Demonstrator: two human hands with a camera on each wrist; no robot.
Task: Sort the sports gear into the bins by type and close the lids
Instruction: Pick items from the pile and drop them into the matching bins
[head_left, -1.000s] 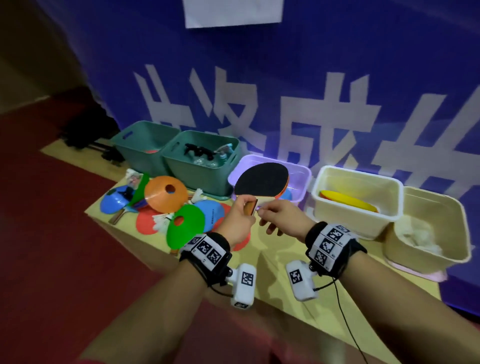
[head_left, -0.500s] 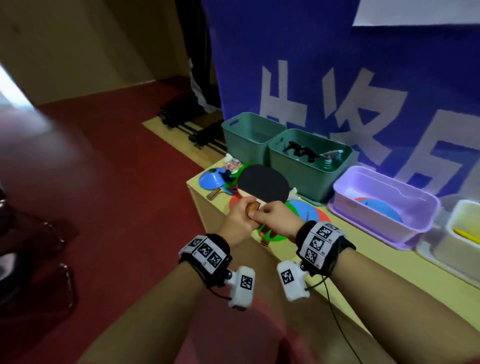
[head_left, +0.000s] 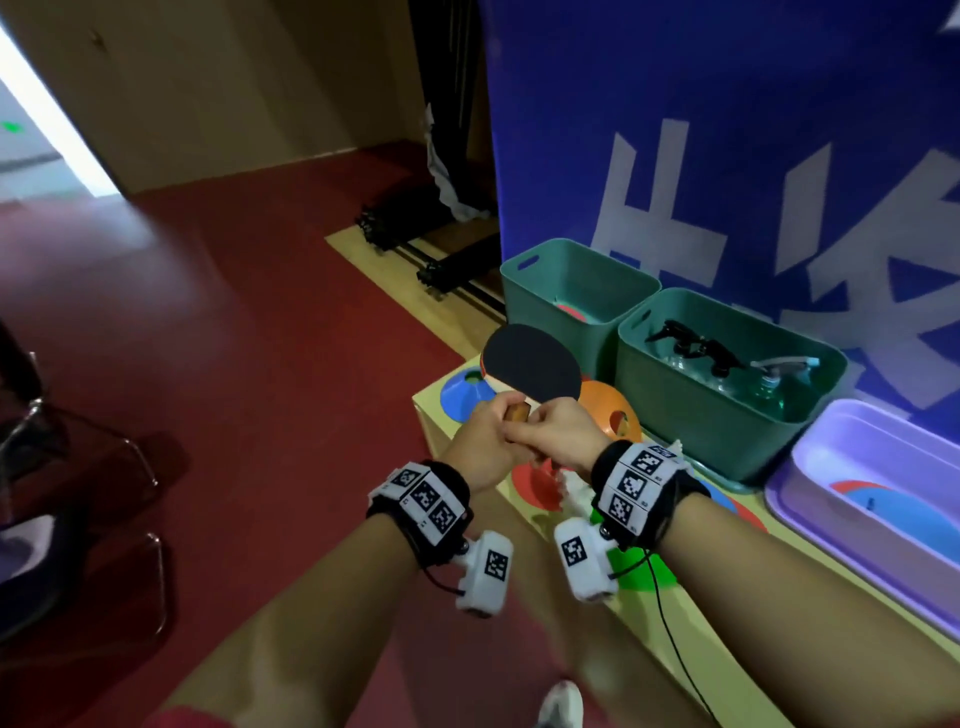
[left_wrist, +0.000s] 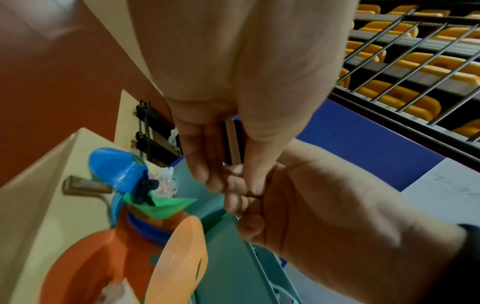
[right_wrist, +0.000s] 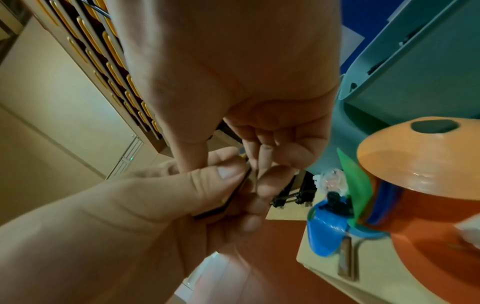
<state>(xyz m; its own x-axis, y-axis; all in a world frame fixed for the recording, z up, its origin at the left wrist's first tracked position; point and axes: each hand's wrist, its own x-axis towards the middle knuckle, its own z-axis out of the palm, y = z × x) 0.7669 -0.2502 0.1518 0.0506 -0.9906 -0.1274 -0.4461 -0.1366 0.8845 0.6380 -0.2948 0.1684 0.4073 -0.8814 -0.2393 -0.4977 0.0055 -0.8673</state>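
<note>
Head view: both hands meet on the wooden handle of a table tennis paddle (head_left: 531, 370), held upright over the table's (head_left: 691, 618) left end. The left hand (head_left: 480, 444) curls round the handle; the right hand (head_left: 558, 434) pinches it from the other side. Behind stand two green bins: the left green bin (head_left: 571, 280) shows something red inside, the right green bin (head_left: 727, 410) holds spray bottles. A purple bin (head_left: 831, 525) at the right edge holds blue and red discs. Cones (head_left: 610, 415) and shuttlecocks remain loose on the table. No lids are in view.

Left wrist view: the left fingers (left_wrist: 200, 156) wrap the handle, touching the right hand (left_wrist: 324, 201); blue, green and orange cones (left_wrist: 179, 263) lie piled below, a second paddle's handle (left_wrist: 85, 185) poking out.

Right wrist view: the right fingers (right_wrist: 259, 152) and the left thumb (right_wrist: 221, 176) clamp the thin handle edge.

Sorting appears partly done; the paddle, the pile and the lids are left.
</note>
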